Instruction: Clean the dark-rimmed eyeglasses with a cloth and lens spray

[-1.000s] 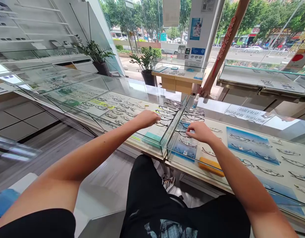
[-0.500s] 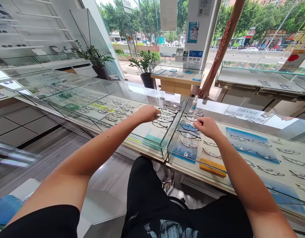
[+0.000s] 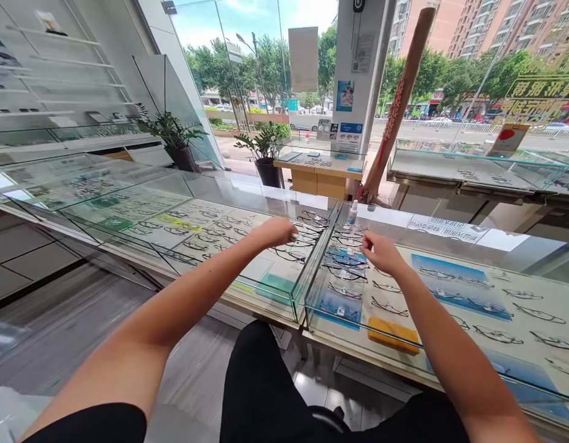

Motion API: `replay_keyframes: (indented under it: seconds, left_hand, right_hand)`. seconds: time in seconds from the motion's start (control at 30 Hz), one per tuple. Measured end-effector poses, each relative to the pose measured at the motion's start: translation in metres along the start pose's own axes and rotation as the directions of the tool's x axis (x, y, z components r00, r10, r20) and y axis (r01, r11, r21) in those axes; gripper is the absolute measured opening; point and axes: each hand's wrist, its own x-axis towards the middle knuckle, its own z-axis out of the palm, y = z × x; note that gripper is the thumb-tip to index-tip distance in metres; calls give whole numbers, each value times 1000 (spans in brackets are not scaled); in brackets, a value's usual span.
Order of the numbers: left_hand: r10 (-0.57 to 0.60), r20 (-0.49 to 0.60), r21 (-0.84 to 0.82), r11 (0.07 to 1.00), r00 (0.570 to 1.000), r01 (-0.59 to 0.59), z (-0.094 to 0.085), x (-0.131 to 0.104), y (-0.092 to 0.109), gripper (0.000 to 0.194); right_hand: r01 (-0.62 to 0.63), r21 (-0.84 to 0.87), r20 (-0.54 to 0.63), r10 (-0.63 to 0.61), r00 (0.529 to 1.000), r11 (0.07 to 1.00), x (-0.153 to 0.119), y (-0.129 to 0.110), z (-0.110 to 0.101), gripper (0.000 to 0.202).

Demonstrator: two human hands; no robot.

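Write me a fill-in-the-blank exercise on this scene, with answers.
Beneath the glass counter top lie rows of ____.
Of the left hand and right hand, the ____ one is nearer the bottle.
The sleeve at lower left is ____.
The two dark pots hold leafy ____.

Answers: eyeglasses; right; black; plants.
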Motion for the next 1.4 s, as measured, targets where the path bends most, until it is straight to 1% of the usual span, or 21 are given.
replay_keyframes:
  seconds: [0.07, 0.13, 0.2, 0.23, 0.3, 0.33, 0.4, 0.47, 0.5, 0.53, 0.57, 0.63, 0.73, 0.87, 0.97, 1.1, 1.23, 1.33, 1.4]
  left_hand:
    - [9, -35, 12, 1000, 999, -8, -10, -6, -6, 16]
    - [23, -92, -23, 999, 996, -25, -24, -11, -11, 17]
    - [54, -196, -126, 989, 979, -80, -41, -13, -13, 20]
    - [65, -258, -200, 973, 964, -119, -48, -12, -11, 23]
    - [47, -381, -367, 909, 923, -198, -61, -5, 0, 28]
    - [18, -425, -456, 859, 905, -231, -65, 0, 8, 31]
    - [-58, -475, -622, 728, 878, -288, -69, 16, 30, 35]
    - [-113, -486, -749, 565, 867, -346, -65, 36, 56, 38]
    - [-130, -477, -795, 486, 869, -364, -61, 46, 69, 39]
    - [-138, -465, -827, 421, 874, -373, -56, 56, 81, 41]
    - [-137, -459, -843, 379, 878, -381, -50, 65, 93, 43]
    - [-121, -459, -850, 349, 880, -396, -39, 78, 113, 46]
    - [-117, -490, -837, 339, 864, -429, -22, 83, 132, 49]
    - [-210, -473, -864, 303, 856, -403, -2, 75, 139, 50]
    - [-240, -438, -888, 267, 866, -375, 6, 69, 140, 51]
    - [-256, -402, -911, 208, 879, -356, 7, 65, 142, 49]
    - [-262, -378, -924, 161, 888, -346, 3, 60, 147, 47]
    - [-250, -370, -929, 129, 895, -347, 1, 58, 150, 45]
    - [-244, -359, -933, 106, 901, -343, 2, 58, 151, 44]
  right_hand:
    - [6, 5, -16, -6, 1000, 1000, 1, 2, -2, 17]
    - [0, 24, -63, 1, 998, 1000, 2, 5, -6, 18]
    - [-23, 53, -125, 29, 992, 998, 3, 10, -11, 19]
    - [-37, 72, -157, 48, 986, 997, 3, 13, -13, 20]
    - [-58, 108, -213, 80, 974, 992, 4, 17, -18, 21]
    - [-61, 126, -237, 90, 967, 990, 5, 19, -19, 21]
    - [-56, 163, -278, 100, 955, 985, 5, 21, -21, 20]
    - [-45, 203, -303, 107, 947, 978, 6, 22, -23, 19]
    - [-42, 223, -310, 111, 944, 974, 7, 22, -23, 18]
    - [-41, 238, -314, 116, 942, 971, 7, 22, -24, 18]
    - [-41, 246, -321, 121, 939, 968, 8, 21, -24, 18]
    - [-38, 242, -341, 122, 932, 969, 8, 19, -25, 18]
    - [-22, 216, -379, 105, 919, 976, 7, 14, -25, 16]
    - [20, 224, -396, 72, 915, 974, 3, 3, -22, 16]
    - [47, 207, -423, 46, 905, 977, -2, -8, -17, 18]
    - [47, 224, -476, 67, 877, 973, -8, -21, -12, 20]
    - [34, 281, -492, 114, 863, 959, -13, -29, -11, 21]
    - [37, 399, -465, 167, 869, 916, -16, -33, -11, 28]
    - [55, 512, -431, 201, 879, 857, -16, -35, -11, 30]
